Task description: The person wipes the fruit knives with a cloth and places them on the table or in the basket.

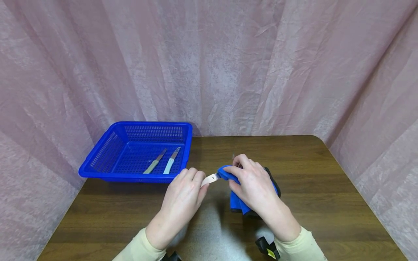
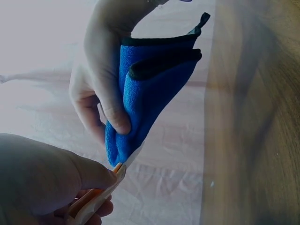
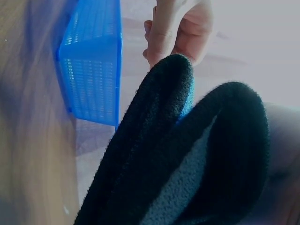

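Observation:
My left hand (image 1: 184, 194) grips the pale handle of a knife (image 1: 210, 179), its blade pointing right. Folded over that blade is a blue cloth (image 1: 236, 203) with dark edging, which my right hand (image 1: 253, 185) pinches between thumb and fingers. Most of the blade is hidden inside the cloth; a sliver shows beside the fold in the left wrist view, where the cloth (image 2: 150, 93) hangs in folds. The right wrist view is largely filled by the cloth's dark edge (image 3: 140, 154). Both hands are above the table, right of a blue basket (image 1: 135, 176).
Inside the basket lie two more knives, one with a greenish handle (image 1: 151, 166) and one with a pale blue-white handle (image 1: 169, 166). The basket stands at the back left of the wooden table (image 1: 310, 174). A pink curtain (image 1: 209, 65) hangs behind.

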Motion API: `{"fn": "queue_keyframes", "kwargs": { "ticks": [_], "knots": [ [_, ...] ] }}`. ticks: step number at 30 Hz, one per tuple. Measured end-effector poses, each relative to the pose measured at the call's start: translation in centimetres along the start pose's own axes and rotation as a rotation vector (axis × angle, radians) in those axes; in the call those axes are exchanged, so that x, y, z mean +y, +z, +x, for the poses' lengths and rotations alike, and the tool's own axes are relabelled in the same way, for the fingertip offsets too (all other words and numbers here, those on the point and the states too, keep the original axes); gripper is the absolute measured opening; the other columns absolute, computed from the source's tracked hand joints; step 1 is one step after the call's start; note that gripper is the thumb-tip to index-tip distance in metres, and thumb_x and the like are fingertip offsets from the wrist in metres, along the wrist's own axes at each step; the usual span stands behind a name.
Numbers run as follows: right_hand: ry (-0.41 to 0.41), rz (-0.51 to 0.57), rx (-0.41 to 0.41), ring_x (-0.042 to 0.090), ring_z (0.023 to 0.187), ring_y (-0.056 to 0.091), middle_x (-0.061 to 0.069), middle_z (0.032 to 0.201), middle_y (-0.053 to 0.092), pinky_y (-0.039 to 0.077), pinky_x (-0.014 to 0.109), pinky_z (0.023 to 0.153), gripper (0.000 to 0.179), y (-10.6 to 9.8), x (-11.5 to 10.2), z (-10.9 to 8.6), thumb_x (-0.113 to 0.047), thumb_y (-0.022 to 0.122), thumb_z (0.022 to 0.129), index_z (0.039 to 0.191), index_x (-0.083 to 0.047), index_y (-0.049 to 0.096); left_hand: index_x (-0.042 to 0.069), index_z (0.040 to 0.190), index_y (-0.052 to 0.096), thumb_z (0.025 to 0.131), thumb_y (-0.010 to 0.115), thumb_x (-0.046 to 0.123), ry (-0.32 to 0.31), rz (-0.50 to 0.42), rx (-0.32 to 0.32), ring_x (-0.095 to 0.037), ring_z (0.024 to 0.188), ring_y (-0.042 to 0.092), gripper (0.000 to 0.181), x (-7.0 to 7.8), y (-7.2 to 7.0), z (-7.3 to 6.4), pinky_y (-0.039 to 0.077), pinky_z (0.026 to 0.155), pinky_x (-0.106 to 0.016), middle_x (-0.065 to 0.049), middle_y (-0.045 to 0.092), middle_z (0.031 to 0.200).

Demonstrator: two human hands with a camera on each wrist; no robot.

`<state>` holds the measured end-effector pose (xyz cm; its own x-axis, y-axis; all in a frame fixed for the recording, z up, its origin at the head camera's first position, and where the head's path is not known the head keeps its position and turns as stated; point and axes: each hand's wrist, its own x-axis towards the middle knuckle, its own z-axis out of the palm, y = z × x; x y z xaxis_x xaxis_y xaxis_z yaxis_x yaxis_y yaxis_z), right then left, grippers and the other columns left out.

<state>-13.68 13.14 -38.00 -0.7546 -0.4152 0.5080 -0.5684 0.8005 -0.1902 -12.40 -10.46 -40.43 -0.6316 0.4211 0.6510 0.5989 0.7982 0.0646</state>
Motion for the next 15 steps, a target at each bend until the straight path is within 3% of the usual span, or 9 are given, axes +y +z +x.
{"fn": "queue_keyframes", "kwargs": {
  "ticks": [15],
  "knots": [
    [0.051, -0.008, 0.009, 0.027, 0.083, 0.062, 0.007, 0.111, 0.063, 0.054, 0.044, 0.076, 0.031, -0.4, 1.2, 0.0, -0.007, 0.089, 0.086, 0.116, -0.014, 0.086, 0.007, 0.096, 0.068, 0.086, 0.094, 0.013, 0.002, 0.000, 0.020, -0.028, 0.071, 0.055, 0.028, 0.0, 0.0, 0.0, 0.047, 0.061, -0.040, -0.005, 0.060, 0.082]
  ]
}}
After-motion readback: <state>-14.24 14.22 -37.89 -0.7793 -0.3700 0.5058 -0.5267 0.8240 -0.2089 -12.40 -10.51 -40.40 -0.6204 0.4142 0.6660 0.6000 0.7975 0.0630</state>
